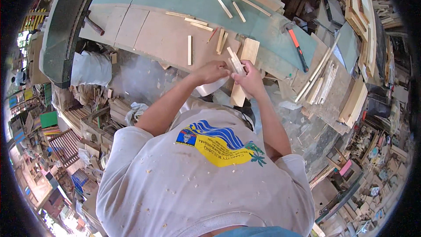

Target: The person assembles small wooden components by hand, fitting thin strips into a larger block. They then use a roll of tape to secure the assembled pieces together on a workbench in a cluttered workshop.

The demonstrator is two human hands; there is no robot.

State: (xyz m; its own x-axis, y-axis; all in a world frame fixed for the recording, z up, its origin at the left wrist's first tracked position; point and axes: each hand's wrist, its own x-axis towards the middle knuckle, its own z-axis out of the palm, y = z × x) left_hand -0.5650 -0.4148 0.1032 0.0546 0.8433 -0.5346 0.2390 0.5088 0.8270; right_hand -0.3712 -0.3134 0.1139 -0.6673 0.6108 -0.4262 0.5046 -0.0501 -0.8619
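Observation:
My right hand [250, 79] is closed around a small bundle of pale wooden sticks [235, 61], which point away from me. Against the bundle's near left side, the fingers of my left hand [214, 73] are bent in a pinch. Just under that hand is a whitish round roll [210, 88], perhaps tape. Whether the left fingers grip the roll or a strip from it is hard to make out. A pale wooden board [250, 49] lies beyond the right hand at the bench edge, and another light piece [238, 95] shows below the hands.
The workbench [162, 35] carries loose sticks [190, 50], a pencil [212, 35], a hammer with an orange and black handle [296, 46] and another hammer [94, 25] at left. Long strips [318, 74] are stacked at right. A dark green machine beam [66, 30] stands at the left.

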